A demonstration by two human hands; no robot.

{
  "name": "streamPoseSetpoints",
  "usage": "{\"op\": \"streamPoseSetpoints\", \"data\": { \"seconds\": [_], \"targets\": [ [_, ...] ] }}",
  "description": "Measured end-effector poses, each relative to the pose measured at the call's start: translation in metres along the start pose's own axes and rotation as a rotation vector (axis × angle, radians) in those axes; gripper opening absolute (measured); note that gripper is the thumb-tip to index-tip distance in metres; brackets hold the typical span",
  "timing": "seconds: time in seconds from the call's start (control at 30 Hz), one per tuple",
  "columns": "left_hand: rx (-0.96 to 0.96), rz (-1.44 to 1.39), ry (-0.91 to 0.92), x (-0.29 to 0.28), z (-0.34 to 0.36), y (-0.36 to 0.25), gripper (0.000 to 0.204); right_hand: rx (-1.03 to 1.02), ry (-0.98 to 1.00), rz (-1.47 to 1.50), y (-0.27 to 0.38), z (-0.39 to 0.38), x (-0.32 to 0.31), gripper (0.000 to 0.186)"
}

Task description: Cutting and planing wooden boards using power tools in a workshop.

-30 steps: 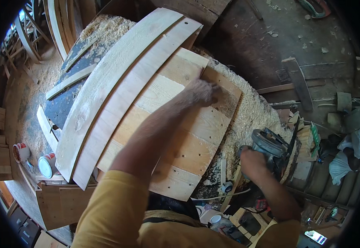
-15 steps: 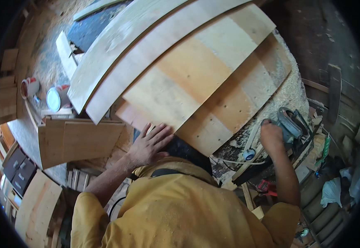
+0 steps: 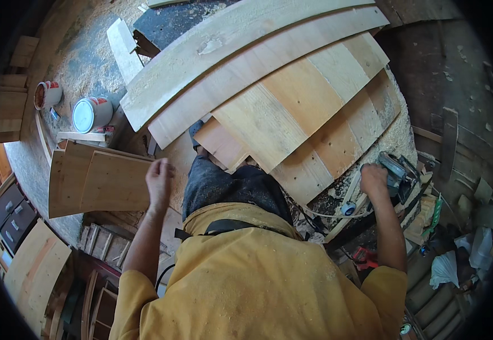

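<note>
Worker in yellow shirt (image 3: 257,277) grips a power saw (image 3: 396,170) w/ the R hand (image 3: 374,177) at a sawdust-strewn bench, the tool just right of the grip. Main risk, by the look of it: a snag, as a pale cord (image 3: 331,216) loops just below & left of the grip, near a tape measure (image 3: 348,208); whether it feeds the saw, can't tell. Loose sawdust (image 3: 391,144), just above the grip, could let the saw skid if it's shoved or tipped. Stacked plank panels (image 3: 297,105), up & left of the grip, show no clamp in view & might slide if bumped, esp. w/ only one hand near the tool. Whether the saw is running, can't tell; blade isn't clearly visible. Pose: R arm reaches fwd & out to the side, elbow bent, fist closed round the handle, back of hand up. L hand (image 3: 159,177), well left of that grip, hangs w/ forearm raised & fingers loosely curled, near brown boards (image 3: 116,181); nothing seen in it, but palm's hidden, so can't tell if it's empty.
</note>
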State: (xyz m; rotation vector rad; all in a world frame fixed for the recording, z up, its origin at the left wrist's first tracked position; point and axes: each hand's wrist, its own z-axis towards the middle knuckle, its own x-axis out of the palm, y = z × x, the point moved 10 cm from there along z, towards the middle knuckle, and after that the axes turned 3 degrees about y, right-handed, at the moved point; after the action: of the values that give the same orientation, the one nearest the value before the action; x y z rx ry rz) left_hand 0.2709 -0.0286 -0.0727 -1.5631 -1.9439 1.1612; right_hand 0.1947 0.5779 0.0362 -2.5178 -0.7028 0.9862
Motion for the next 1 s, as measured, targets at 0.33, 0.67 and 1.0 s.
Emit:
{"op": "streamPoseSetpoints", "data": {
  "seconds": [0.33,0.67,1.0],
  "targets": [
    [-0.217,-0.244,0.029,-0.054,0.112,-0.020,0.054,-0.187,0.190,1.854,0.200,-0.009,-0.031,0.031],
    [-0.312,-0.492,0.242,-0.013,0.135,-0.028,0.037,-0.332,0.123,2.740,0.255,-0.016,-0.046,0.024],
    [-0.273,-0.529,0.325,-0.021,0.129,-0.070,0.040,-0.262,0.107,2.799,0.250,-0.003,-0.032,0.034]
  ]
}}
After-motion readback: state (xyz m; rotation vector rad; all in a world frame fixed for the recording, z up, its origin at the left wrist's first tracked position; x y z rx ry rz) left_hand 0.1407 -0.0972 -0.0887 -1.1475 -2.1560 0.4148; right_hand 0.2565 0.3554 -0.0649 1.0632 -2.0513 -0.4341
